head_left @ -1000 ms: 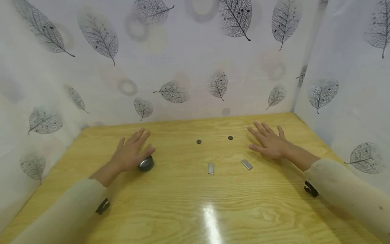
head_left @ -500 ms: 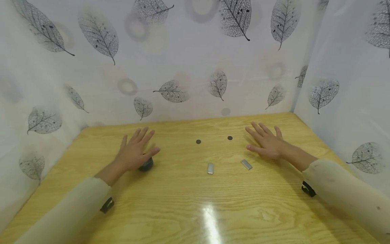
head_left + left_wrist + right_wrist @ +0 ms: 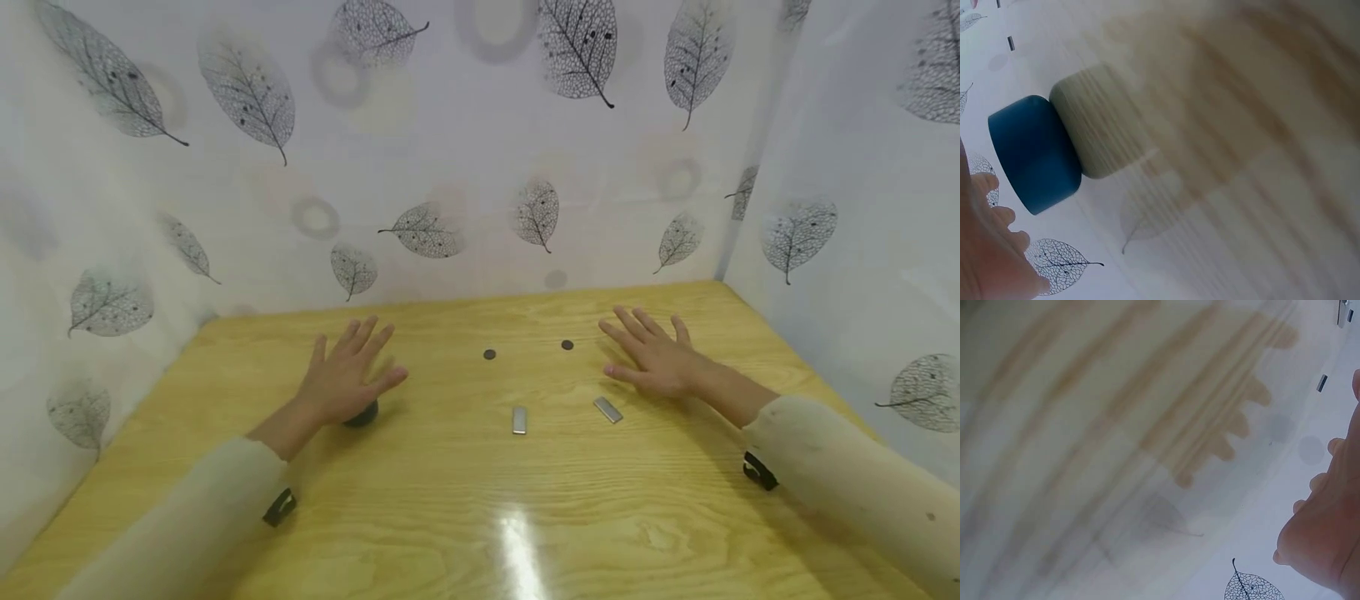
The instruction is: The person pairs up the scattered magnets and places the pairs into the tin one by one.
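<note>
My left hand (image 3: 345,379) hovers with fingers spread over a dark round object (image 3: 363,415), which it mostly hides in the head view. The left wrist view shows that object as a smooth, dark blue, round-edged cylinder (image 3: 1036,155) standing on the tabletop, apart from the hand. On the right, my right hand (image 3: 656,358) is held spread above the table and grips nothing. Nearest to it lies a tilted silver rectangular block (image 3: 607,409). A second silver block (image 3: 519,420) lies between the hands. Behind them are two small dark discs, a left disc (image 3: 489,354) and a right disc (image 3: 567,344).
The glossy wood-grain table (image 3: 420,508) reflects a bright light near its front. A white curtain (image 3: 465,150) with leaf prints hangs along the back and both sides. Dark straps show under both sleeves.
My left hand has drifted to the right and covers more of the dark round object. My right hand has shifted slightly left. Blocks and discs stay where they lay.
</note>
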Demonstrator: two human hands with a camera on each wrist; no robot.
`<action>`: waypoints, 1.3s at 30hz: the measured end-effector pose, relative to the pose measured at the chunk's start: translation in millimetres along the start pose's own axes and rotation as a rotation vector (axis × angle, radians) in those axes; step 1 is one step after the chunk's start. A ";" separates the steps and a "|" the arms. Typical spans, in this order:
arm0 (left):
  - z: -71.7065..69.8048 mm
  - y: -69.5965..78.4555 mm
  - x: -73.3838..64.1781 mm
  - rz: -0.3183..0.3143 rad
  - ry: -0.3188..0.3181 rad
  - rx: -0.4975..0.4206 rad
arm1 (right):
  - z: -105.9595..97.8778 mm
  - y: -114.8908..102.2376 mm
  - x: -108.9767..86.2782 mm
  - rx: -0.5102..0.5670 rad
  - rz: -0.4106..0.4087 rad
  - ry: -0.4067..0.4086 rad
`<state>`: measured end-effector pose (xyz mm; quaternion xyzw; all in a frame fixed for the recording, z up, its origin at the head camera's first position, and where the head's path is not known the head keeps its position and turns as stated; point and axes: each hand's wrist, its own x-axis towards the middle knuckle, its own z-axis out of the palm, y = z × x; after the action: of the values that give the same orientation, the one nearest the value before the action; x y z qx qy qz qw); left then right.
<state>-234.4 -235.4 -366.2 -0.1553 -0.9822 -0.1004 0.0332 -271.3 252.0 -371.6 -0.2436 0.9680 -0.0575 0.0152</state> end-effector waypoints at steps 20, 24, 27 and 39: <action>4.2 25.7 11.4 0.025 -0.023 0.007 | -2.0 1.3 -13.3 0.030 -0.024 0.006; 1.3 25.2 8.9 0.024 -0.028 0.014 | -1.2 -4.1 -8.1 0.020 -0.030 0.006; 1.5 24.8 8.6 0.033 -0.021 0.021 | -1.1 -6.8 -4.1 0.008 -0.038 0.008; 4.7 29.5 13.9 0.073 0.009 0.042 | 0.1 -12.2 2.4 -0.024 -0.085 0.021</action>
<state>-238.6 -202.8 -364.0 -0.1897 -0.9776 -0.0793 0.0447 -267.6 240.1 -370.3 -0.2842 0.9575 -0.0488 -0.0002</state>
